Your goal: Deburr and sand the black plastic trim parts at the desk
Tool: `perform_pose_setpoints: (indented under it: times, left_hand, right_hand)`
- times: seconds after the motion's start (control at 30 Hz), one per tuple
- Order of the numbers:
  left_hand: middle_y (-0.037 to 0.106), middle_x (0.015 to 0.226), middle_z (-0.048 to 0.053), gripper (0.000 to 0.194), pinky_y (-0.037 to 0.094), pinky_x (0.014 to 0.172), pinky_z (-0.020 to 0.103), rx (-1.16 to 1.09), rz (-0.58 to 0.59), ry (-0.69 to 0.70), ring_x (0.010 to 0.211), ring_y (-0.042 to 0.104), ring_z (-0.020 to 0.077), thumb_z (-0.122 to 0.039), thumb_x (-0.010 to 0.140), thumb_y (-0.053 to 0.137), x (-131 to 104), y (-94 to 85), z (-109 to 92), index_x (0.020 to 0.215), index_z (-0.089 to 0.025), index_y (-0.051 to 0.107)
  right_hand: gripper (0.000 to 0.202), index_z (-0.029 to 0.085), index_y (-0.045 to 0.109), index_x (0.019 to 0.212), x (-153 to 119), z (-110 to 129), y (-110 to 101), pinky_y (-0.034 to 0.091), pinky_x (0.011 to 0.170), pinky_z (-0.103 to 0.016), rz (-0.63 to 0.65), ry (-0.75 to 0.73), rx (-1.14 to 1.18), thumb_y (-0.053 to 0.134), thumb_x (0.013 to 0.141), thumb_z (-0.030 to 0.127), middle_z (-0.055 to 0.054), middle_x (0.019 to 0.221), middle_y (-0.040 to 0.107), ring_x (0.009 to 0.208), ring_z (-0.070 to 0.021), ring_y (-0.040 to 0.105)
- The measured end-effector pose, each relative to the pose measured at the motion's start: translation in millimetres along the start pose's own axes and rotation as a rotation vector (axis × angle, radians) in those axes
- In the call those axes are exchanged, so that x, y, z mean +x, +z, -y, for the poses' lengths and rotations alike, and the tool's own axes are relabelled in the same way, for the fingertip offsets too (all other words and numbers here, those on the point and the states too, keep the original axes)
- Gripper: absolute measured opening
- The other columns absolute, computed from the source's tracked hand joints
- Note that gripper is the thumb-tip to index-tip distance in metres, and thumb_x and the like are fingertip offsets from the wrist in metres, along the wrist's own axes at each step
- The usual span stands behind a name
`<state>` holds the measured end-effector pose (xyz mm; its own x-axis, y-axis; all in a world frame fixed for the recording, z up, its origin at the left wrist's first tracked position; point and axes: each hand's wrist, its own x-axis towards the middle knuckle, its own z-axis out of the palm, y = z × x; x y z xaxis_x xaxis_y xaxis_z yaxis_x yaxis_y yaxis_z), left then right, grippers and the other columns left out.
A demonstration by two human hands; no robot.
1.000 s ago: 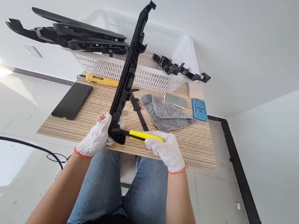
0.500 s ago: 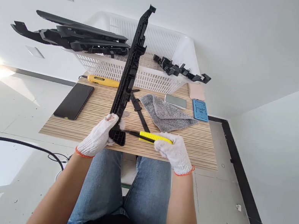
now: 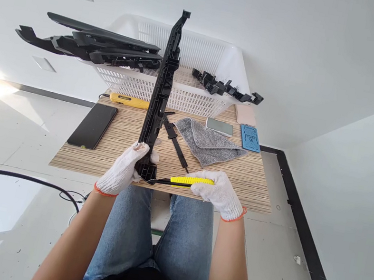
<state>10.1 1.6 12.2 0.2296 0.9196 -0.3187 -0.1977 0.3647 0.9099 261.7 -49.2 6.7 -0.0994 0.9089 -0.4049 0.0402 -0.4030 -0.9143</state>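
Observation:
In a white cotton glove, my left hand (image 3: 126,165) is closed around the lower end of a long black plastic trim piece (image 3: 161,92). Its ribbed inner side shows, and it rises away from me past the basket's front. My right hand (image 3: 218,191), gloved too, grips the handle of a slim yellow-and-black utility knife (image 3: 192,181). The knife points left, its dark tip at the trim piece's bottom right corner. Whether the tip presses on the edge cannot be made out. A black caliper (image 3: 176,142) lies on the table just beyond the knife.
A white plastic basket (image 3: 188,93) stands behind, with several black trim parts (image 3: 95,44) over its left side and another black part (image 3: 227,87) at right. On the wooden table (image 3: 78,159) lie a phone (image 3: 93,126), a yellow corded tool (image 3: 130,101), a grey cloth (image 3: 208,143) and a blue packet (image 3: 250,137).
The knife's tip has moved down from the trim piece's side to its bottom corner, with my right hand slightly lower. The trim piece's top has shifted a little left and down.

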Motion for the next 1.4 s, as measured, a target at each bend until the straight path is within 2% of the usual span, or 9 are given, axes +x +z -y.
perform_pose_setpoints:
  times: [0.13, 0.23, 0.4, 0.57, 0.77, 0.93, 1.07, 1.27, 1.4]
  left_hand:
    - [0.068, 0.078, -0.001, 0.066, 0.018, 0.030, 0.018, 0.002, -0.007, 0.005, 0.036, 0.029, 0.0022, -0.056, 0.081, 0.076, -2.1, 1.2, -3.3, 0.134, -0.017, 0.066]
    - [0.070, 0.082, -0.001, 0.076, 0.020, 0.029, 0.018, -0.023, 0.089, -0.003, 0.034, 0.029, 0.0018, -0.054, 0.080, 0.078, -3.9, -2.0, -3.2, 0.145, -0.020, 0.060]
    - [0.068, 0.083, -0.001, 0.087, 0.024, 0.031, 0.017, -0.003, 0.245, -0.038, 0.038, 0.034, 0.0021, -0.049, 0.078, 0.083, -2.5, -13.1, 2.6, 0.155, -0.022, 0.052]
    - [0.059, 0.076, -0.006, 0.082, 0.020, 0.029, 0.017, -0.064, 0.302, -0.084, 0.037, 0.028, 0.0007, -0.048, 0.077, 0.082, -0.4, -13.0, 0.4, 0.150, -0.019, 0.058]
    - [0.057, 0.073, -0.006, 0.067, 0.018, 0.029, 0.017, -0.109, 0.326, -0.069, 0.035, 0.025, -0.0008, -0.050, 0.075, 0.083, -2.4, -7.3, -5.5, 0.130, -0.013, 0.071]
    - [0.058, 0.072, -0.005, 0.058, 0.018, 0.027, 0.018, -0.130, 0.332, -0.063, 0.033, 0.026, -0.0007, -0.051, 0.075, 0.084, -1.7, -6.0, -4.7, 0.117, -0.011, 0.074]
    - [0.060, 0.071, -0.005, 0.051, 0.018, 0.026, 0.018, -0.126, 0.292, -0.063, 0.032, 0.027, -0.0002, -0.052, 0.077, 0.083, -2.3, -4.9, -4.0, 0.108, -0.013, 0.072]
    - [0.056, 0.066, -0.007, 0.056, 0.018, 0.025, 0.017, -0.091, 0.257, -0.073, 0.031, 0.024, 0.0003, -0.057, 0.077, 0.081, -2.4, -2.4, -5.1, 0.110, -0.013, 0.072]
    - [0.055, 0.062, -0.007, 0.058, 0.021, 0.025, 0.018, -0.070, 0.237, -0.012, 0.030, 0.025, 0.0021, -0.060, 0.082, 0.075, -1.2, -1.1, -4.3, 0.116, -0.012, 0.072]
  right_hand:
    - [0.051, 0.010, 0.086, 0.099, -2.7, 3.0, -0.5, 0.025, 0.043, -0.022, -0.024, -0.003, 0.044, 0.086, 0.062, 0.043, 0.002, 0.054, 0.057, 0.046, -0.0060, 0.034]
    - [0.047, 0.010, 0.087, 0.095, -3.7, 4.0, -2.7, 0.027, 0.042, -0.022, 0.076, 0.016, 0.015, 0.087, 0.059, 0.040, 0.002, 0.053, 0.057, 0.045, -0.0064, 0.038]
    - [0.046, 0.009, 0.086, 0.094, -1.6, -3.4, -7.1, 0.024, 0.039, -0.022, 0.072, -0.014, 0.132, 0.084, 0.060, 0.039, 0.002, 0.051, 0.057, 0.042, -0.0059, 0.034]
    - [0.046, 0.010, 0.087, 0.096, -0.1, -9.9, -8.3, 0.024, 0.039, -0.021, 0.074, -0.031, 0.164, 0.086, 0.060, 0.039, 0.001, 0.052, 0.058, 0.042, -0.0063, 0.035]
    - [0.046, 0.010, 0.087, 0.094, -0.5, -7.5, -7.3, 0.024, 0.038, -0.021, 0.070, -0.018, 0.180, 0.087, 0.058, 0.039, 0.001, 0.050, 0.058, 0.041, -0.0054, 0.032]
    - [0.043, 0.010, 0.087, 0.092, -1.1, -3.9, -7.3, 0.025, 0.038, -0.021, 0.077, -0.007, 0.170, 0.086, 0.058, 0.038, 0.002, 0.048, 0.057, 0.040, -0.0059, 0.034]
    - [0.042, 0.011, 0.086, 0.088, -2.0, -1.3, -6.7, 0.024, 0.038, -0.021, 0.065, -0.003, 0.164, 0.085, 0.057, 0.038, 0.001, 0.049, 0.058, 0.040, -0.0060, 0.036]
    - [0.038, 0.011, 0.086, 0.086, -1.7, -2.2, -6.3, 0.021, 0.037, -0.021, 0.056, -0.017, 0.160, 0.084, 0.058, 0.036, 0.002, 0.046, 0.055, 0.039, -0.0062, 0.035]
    - [0.037, 0.012, 0.086, 0.088, -1.9, -2.4, -6.7, 0.022, 0.038, -0.021, 0.056, -0.015, 0.143, 0.082, 0.059, 0.035, 0.002, 0.047, 0.056, 0.040, -0.0064, 0.036]
